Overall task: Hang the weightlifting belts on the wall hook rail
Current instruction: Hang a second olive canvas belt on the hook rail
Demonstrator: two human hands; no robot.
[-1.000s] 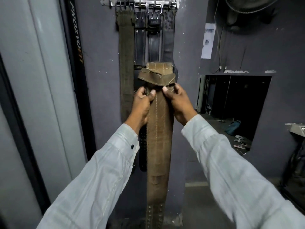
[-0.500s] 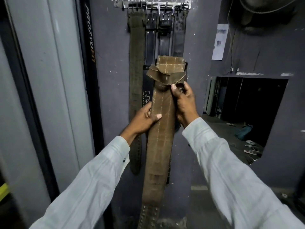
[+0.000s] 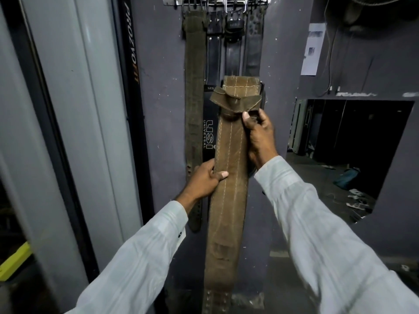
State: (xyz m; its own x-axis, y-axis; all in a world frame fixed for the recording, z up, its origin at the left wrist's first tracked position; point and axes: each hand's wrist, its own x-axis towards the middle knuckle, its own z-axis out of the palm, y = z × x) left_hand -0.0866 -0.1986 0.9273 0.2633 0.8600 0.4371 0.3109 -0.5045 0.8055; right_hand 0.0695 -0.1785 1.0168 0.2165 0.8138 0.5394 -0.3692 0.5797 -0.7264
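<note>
My left hand (image 3: 204,180) has slid down the brown belt (image 3: 229,211), away from my right hand (image 3: 259,138); it grips the left edge, thumb across the front, fingers curled behind. My right hand pinches the belt just under its folded top. The belt hangs upright from those fingers, its top below the hook rail (image 3: 217,0), overlapping the hung belts (image 3: 195,87).
</note>
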